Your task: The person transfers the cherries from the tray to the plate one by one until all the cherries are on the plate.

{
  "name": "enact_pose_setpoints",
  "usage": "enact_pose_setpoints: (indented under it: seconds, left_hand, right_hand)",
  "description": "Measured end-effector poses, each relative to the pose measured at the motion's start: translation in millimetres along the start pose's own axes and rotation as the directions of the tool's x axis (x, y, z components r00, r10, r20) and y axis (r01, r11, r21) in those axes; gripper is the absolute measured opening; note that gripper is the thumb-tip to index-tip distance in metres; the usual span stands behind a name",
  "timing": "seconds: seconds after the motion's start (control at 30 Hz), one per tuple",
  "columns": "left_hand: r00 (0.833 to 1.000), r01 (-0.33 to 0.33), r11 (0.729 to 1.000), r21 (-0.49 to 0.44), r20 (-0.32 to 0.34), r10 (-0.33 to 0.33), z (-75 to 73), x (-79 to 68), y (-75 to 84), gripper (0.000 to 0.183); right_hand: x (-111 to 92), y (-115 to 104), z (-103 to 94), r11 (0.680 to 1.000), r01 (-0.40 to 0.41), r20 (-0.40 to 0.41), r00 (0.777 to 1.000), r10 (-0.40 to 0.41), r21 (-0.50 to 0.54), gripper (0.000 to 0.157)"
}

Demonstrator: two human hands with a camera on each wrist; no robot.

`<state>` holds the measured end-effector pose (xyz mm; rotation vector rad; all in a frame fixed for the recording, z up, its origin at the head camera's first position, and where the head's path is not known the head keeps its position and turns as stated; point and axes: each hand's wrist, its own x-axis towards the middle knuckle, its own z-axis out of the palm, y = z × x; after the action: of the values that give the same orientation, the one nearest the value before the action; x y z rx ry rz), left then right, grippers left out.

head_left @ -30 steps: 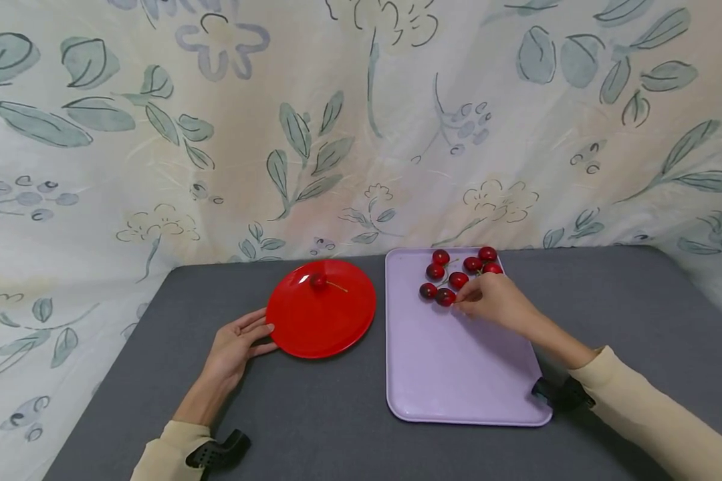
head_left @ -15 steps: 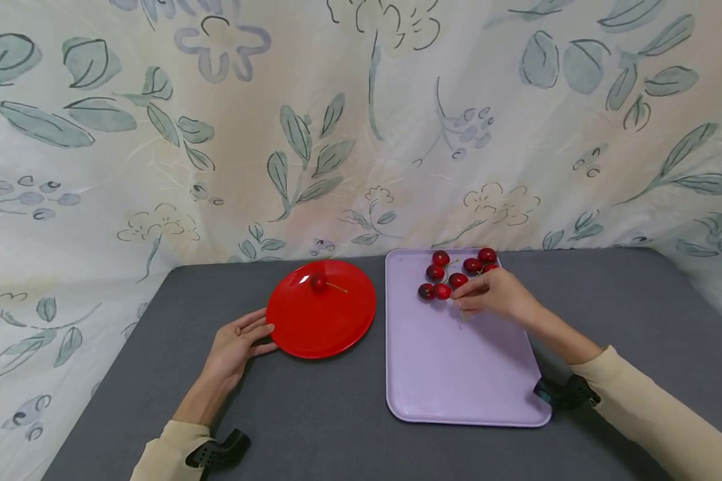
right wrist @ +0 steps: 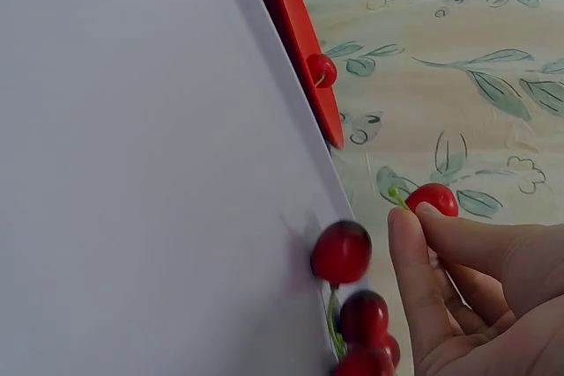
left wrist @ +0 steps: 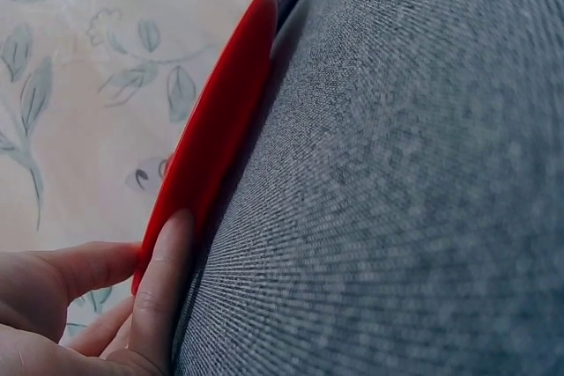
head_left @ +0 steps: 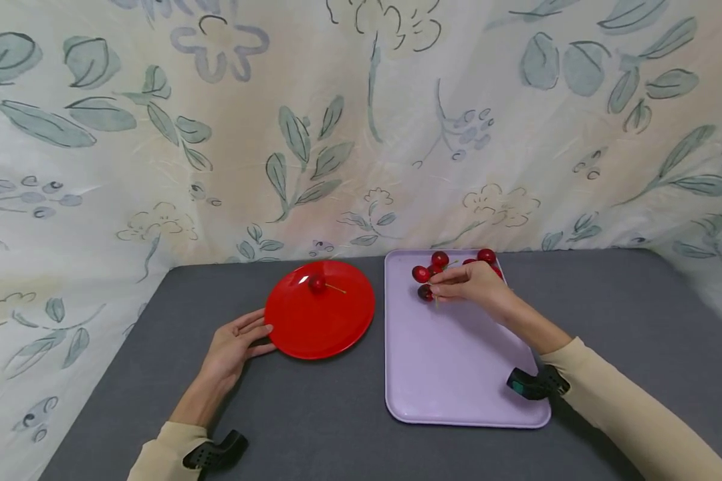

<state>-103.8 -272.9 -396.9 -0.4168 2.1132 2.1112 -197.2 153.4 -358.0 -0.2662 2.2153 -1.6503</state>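
Observation:
At the left, my left hand (head_left: 236,344) grips the rim of a red plate (head_left: 319,327), its thumb on the near edge. One cherry (head_left: 317,283) with a green stem lies on that plate. Over the far part of the lilac tray (head_left: 457,374), my right hand (head_left: 472,284) pinches the stem of a red cherry (right wrist: 434,199) between thumb and index finger. In the right wrist view this cherry is lifted clear of the tray. A dark cherry (head_left: 425,292) sits on the tray just below the fingers. My right hand partly hides several other cherries.
Two more cherries stand out at the tray's back edge, a left one (head_left: 440,258) and a right one (head_left: 487,256). A gap of grey tabletop (head_left: 331,414) separates plate and tray. Behind the table hangs a floral cloth (head_left: 361,133).
My right hand has risen and moved left with the cherry, away from the spot beside the dark one. The left hand and plate have stayed in place.

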Motion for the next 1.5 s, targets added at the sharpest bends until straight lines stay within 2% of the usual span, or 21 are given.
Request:
enact_pose_setpoints:
  seconds: [0.17,0.43,0.6,1.03,1.5]
  left_hand:
    - [1.0,-0.001,1.0,-0.005,0.004,0.001,1.4,-0.8,0.4,0.055]
    - [1.0,-0.014,1.0,-0.013,0.007,0.015,1.1,-0.9,-0.7,0.054]
    - [1.0,-0.007,1.0,-0.007,-0.002,0.007,-1.2,-1.5,-0.3,0.053]
    - [1.0,-0.016,1.0,-0.018,0.023,0.017,0.3,-1.8,0.2,0.055]
    - [1.0,-0.013,1.0,-0.006,0.014,0.013,1.0,-2.0,-0.8,0.055]
  right_hand:
    - [9.0,-1.1,14.0,0.999,0.026,0.006,1.0,-0.026,0.032,0.038]
    - [19.9,-9.6,31.8,0.999,0.015,0.005,1.0,-0.015,-0.032,0.036]
    - [27.8,-13.8,38.9,0.999,0.027,0.003,1.0,-0.027,-0.028,0.036]
    - [45.7,-16.0,58.8,0.994,0.049,-0.01,0.999,-0.048,0.099,0.03]
    - [61.8,-15.9,89.8,0.992,0.084,0.002,0.996,-0.084,0.091,0.025]
